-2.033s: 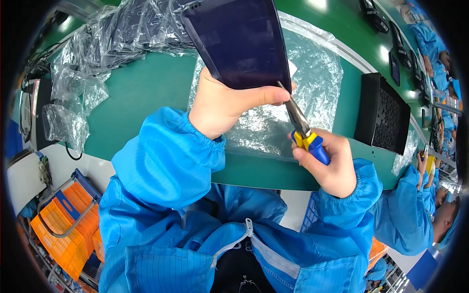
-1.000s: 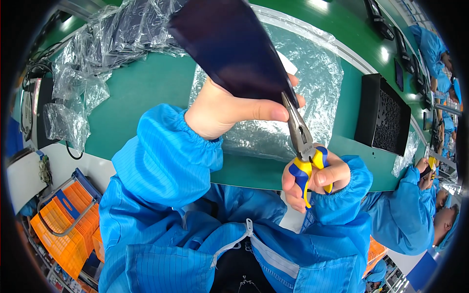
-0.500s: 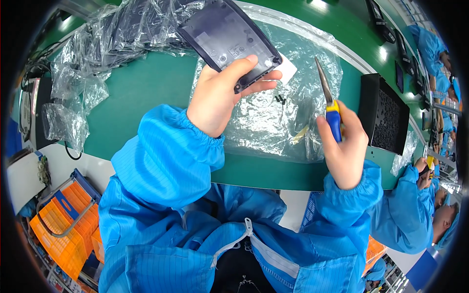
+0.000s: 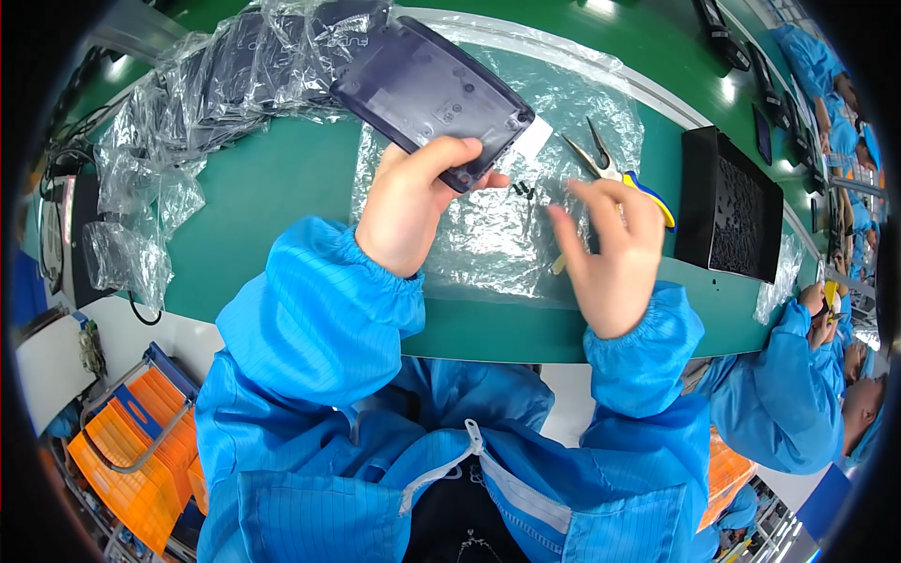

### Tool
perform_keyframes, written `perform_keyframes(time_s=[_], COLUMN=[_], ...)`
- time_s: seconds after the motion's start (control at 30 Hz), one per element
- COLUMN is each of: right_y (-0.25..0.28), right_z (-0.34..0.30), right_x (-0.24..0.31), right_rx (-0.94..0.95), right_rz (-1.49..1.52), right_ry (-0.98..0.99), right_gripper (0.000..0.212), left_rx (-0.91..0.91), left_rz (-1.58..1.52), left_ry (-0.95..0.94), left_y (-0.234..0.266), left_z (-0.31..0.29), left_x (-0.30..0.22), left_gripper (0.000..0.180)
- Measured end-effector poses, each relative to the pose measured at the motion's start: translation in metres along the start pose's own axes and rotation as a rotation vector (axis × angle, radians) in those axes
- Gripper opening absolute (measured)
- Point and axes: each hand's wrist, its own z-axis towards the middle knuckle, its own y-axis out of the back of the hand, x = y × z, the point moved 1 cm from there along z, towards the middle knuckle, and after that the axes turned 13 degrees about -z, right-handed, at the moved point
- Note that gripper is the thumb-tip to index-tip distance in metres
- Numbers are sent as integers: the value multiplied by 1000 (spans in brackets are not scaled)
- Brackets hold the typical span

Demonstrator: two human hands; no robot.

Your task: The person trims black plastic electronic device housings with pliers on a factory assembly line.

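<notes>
My left hand (image 4: 409, 202) grips a dark plastic housing shell (image 4: 432, 94) by its near end, thumb on the inner face and fingers beneath. A white piece (image 4: 534, 138) shows at the shell's right edge. To the right, my right hand (image 4: 615, 258) is empty, its fingers apart above a clear plastic bag (image 4: 479, 249) spread on the table. Just beyond it lie the long-nose pliers (image 4: 631, 178), blue and yellow in the handles, jaws spread. Several small black parts (image 4: 524, 190) rest on the bag between my hands.
A black tray (image 4: 699, 202) of tiny black parts stands at the right of the green table (image 4: 253, 197). Bagged dark shells (image 4: 225, 80) are heaped at the far left. An orange crate (image 4: 141, 441) is at lower left. A co-worker's blue sleeve (image 4: 784, 403) is close on the right.
My right hand has let go of the pliers, which now lie on the table with jaws spread. That hand has moved left, toward the small black parts. The shell has shifted slightly nearer.
</notes>
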Motion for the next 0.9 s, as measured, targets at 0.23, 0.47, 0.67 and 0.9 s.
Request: perform_keyframes(time_s=[0.23, 0.47, 0.67, 0.9], right_y=[-18, 2, 3, 2], right_z=[3, 5, 3, 5], right_x=[7, 10, 17, 22], right_rx=[24, 45, 127, 313], right_rz=[-39, 414, 912, 1238], right_ry=[45, -168, -307, -544], right_gripper=[15, 9, 9, 14], left_rx=[168, 173, 193, 250], left_rz=[234, 186, 135, 193], left_ry=[-38, -91, 25, 84], left_y=[-3, -11, -11, -5], left_z=[-2, -5, -5, -5], left_x=[4, 2, 1, 1], left_gripper=[33, 33, 36, 42])
